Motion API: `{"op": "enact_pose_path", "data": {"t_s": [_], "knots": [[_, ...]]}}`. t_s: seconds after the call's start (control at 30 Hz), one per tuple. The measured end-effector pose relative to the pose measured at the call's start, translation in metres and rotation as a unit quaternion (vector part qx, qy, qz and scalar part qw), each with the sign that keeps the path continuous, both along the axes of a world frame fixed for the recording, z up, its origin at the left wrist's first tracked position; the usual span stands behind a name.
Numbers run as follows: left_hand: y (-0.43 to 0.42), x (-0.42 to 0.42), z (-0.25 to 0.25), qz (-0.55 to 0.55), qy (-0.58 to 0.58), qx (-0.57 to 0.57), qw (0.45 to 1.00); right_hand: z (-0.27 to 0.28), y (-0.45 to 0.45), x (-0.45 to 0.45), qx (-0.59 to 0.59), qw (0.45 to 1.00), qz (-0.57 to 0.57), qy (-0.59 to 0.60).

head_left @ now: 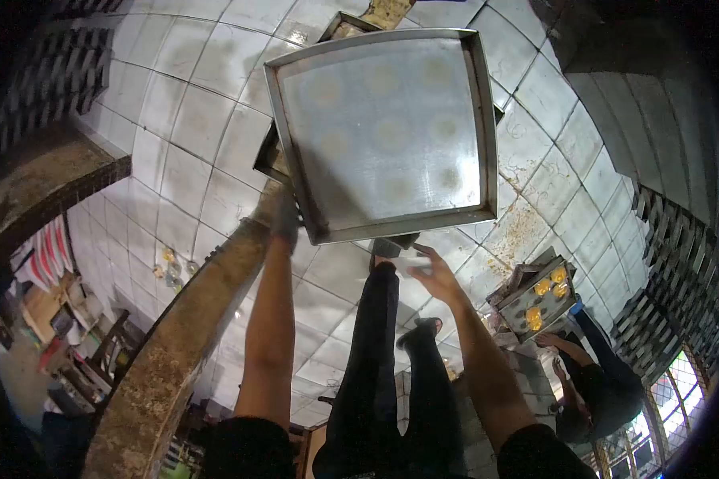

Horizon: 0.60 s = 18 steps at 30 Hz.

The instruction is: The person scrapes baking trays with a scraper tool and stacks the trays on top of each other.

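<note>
A large, shallow square metal tray (391, 132) with a raised rim fills the upper middle, its floor marked with several faint round stains. My left hand (284, 215) is dark and in shadow against the tray's lower left corner; its fingers are hidden, so a grip cannot be made out. Just below the tray's near edge, my right hand (437, 278) is slightly blurred, with its fingers apart and nothing in them. Parts of other metal trays (273, 158) stick out from under the large one.
A worn ledge (168, 351) curves along the left. At the lower right, a co-worker (607, 391) bends beside a tray holding yellow-orange pieces (534, 318). Brown crumbs (523, 227) litter the white tiles (176, 112). Small yellow items (169, 257) lie at left.
</note>
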<state>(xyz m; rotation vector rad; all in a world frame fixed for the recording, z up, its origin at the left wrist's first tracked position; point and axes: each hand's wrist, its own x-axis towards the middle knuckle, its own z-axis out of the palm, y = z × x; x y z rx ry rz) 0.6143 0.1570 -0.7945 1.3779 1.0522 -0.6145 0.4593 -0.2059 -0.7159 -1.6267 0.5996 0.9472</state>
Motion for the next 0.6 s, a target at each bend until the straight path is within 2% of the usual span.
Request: {"op": "enact_pose_path", "data": {"t_s": [0.07, 0.1, 0.13, 0.17, 0.23, 0.27, 0.3, 0.37, 0.4, 0.47, 0.6], "knots": [[-0.014, -0.017, 0.039, -0.007, 0.01, 0.011, 1.0, 0.019, -0.022, -0.013, 0.039, 0.991, -0.125, 0.009], [-0.015, -0.025, 0.05, -0.052, -0.026, 0.014, 0.998, 0.017, -0.036, -0.02, 0.049, 0.981, -0.184, 0.049], [-0.015, -0.029, 0.056, -0.097, -0.061, 0.017, 0.993, 0.006, -0.051, -0.028, 0.081, 0.957, -0.274, 0.044], [-0.014, -0.036, 0.051, -0.097, -0.061, 0.016, 0.993, 0.006, -0.056, -0.025, 0.11, 0.925, -0.362, 0.041], [-0.016, -0.048, 0.037, -0.248, -0.089, 0.066, 0.963, 0.001, -0.063, 0.0, 0.073, 0.894, -0.442, -0.011], [-0.029, -0.041, 0.056, -0.301, -0.086, 0.113, 0.943, -0.01, -0.065, 0.016, 0.075, 0.89, -0.448, -0.045], [-0.037, -0.045, 0.058, -0.302, -0.085, 0.113, 0.943, -0.007, -0.064, 0.038, 0.056, 0.907, -0.411, -0.07], [-0.045, -0.056, 0.06, -0.289, -0.162, 0.159, 0.93, -0.024, -0.072, 0.056, -0.06, 0.936, -0.345, -0.012], [-0.046, -0.064, 0.056, -0.29, -0.162, 0.158, 0.93, -0.026, -0.073, 0.06, -0.061, 0.936, -0.347, -0.012], [-0.049, -0.078, 0.04, -0.227, -0.096, 0.075, 0.966, -0.022, -0.076, 0.072, -0.1, 0.948, -0.297, -0.06], [-0.053, -0.079, 0.043, -0.224, -0.057, 0.05, 0.972, -0.028, -0.087, 0.084, -0.143, 0.952, -0.264, -0.054]]}}
